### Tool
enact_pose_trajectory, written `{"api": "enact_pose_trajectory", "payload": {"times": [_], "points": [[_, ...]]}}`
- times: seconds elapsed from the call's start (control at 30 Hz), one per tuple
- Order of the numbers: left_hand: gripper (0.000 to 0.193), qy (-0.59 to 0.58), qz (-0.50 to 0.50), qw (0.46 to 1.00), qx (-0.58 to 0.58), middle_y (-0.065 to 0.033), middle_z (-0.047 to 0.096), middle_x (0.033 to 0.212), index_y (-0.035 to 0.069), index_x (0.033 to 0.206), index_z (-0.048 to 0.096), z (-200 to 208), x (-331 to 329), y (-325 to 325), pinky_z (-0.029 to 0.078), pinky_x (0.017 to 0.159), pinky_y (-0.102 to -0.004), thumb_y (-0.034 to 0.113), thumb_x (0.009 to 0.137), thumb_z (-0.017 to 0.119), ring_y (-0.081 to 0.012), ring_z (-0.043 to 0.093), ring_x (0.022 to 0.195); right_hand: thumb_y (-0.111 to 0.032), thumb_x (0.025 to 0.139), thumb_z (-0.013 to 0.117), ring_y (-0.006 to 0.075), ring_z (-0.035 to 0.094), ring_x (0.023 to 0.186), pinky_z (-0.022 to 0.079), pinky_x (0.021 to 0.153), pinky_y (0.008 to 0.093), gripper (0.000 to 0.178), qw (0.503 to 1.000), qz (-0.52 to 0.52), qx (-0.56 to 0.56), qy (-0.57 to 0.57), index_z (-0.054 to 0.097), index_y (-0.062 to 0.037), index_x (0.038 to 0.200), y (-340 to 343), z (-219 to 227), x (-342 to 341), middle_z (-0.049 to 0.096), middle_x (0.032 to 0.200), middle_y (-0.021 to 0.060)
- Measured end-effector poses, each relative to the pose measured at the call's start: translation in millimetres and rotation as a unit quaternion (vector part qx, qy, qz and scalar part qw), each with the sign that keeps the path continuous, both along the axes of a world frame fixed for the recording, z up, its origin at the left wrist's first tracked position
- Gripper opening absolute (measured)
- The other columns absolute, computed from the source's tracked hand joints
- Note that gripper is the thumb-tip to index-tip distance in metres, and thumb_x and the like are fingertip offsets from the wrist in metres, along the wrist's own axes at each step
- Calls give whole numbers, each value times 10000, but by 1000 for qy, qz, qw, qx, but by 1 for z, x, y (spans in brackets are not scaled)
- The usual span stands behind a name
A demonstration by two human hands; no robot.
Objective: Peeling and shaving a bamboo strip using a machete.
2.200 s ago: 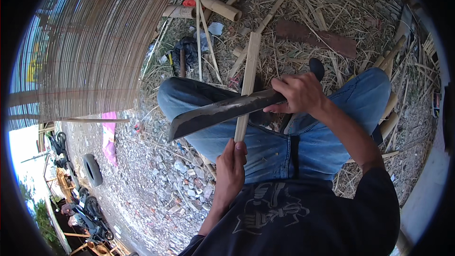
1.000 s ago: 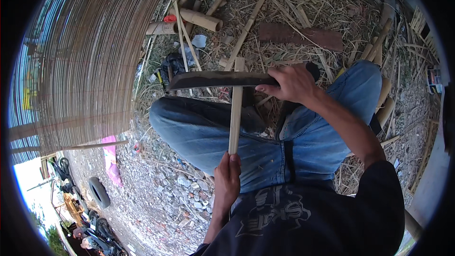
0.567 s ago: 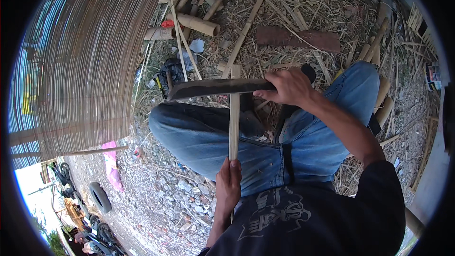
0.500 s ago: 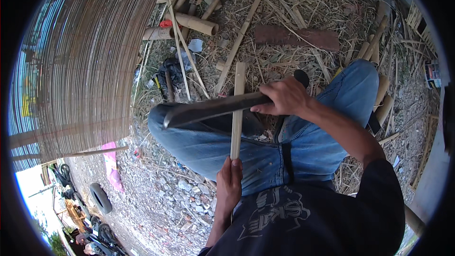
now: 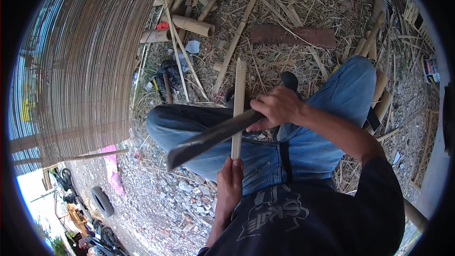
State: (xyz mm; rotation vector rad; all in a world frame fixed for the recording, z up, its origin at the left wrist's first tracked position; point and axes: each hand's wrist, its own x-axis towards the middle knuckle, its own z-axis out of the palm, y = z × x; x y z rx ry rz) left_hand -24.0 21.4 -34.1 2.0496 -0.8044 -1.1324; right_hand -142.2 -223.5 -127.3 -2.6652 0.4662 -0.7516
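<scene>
Pale bamboo strip [image 5: 239,83] gripped at btm w/ L hand [image 5: 230,184], dark machete [image 5: 208,140] clasped in R hand [image 5: 276,106].

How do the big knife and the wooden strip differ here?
The knife is dark; the wooden strip is pale. The knife slants across the view, while the wooden strip runs nearly vertically. The right hand holds the knife; the left hand holds the wooden strip. Both are long and narrow.
</scene>
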Motion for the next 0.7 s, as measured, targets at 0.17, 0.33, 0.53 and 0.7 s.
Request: {"api": "enact_pose_trajectory", "payload": {"times": [0.17, 0.33, 0.53, 0.7], "points": [[325, -27, 7, 999, 22, -43, 432, 588, 18, 886, 513, 16, 3, 17, 310, 509, -324, 243, 1087, 393, -121, 376, 530, -690, 932, 523, 210, 580, 439, 444, 397, 380, 690, 970, -174, 133, 109, 609, -52, 684, -64, 5, -2, 512, 489, 65], [325, -22, 15, 1000, 4, 2, 397, 585, 32, 877, 506, 17, 8, 26, 278, 494, -285, 249, 1091, 394, -73, 355, 526, -610, 1016, 432, 185, 493, 456, 393, 482, 340, 709, 879, -343, 325, 65, 594, -24, 651, -113, 5, -35, 475, 492, 45], [303, 233, 110, 966, 2, 75, 375, 600, 85, 897, 506, 2, 21, 0, 217, 459, -219, 289, 1102, 415, -14, 301, 503, -563, 988, 538, 197, 528, 485, 413, 502, 365, 585, 919, -108, 379, 11, 599, -28, 760, -20, 20, -1, 505, 549, 54], [273, 265, 109, 957, -45, 71, 384, 599, 87, 903, 527, 0, 25, -15, 217, 454, -219, 260, 1094, 438, -18, 310, 495, -689, 809, 667, 268, 624, 535, 499, 499, 373, 629, 989, 132, 57, -42, 605, -64, 782, 38, 12, 15, 568, 626, 57]]}}
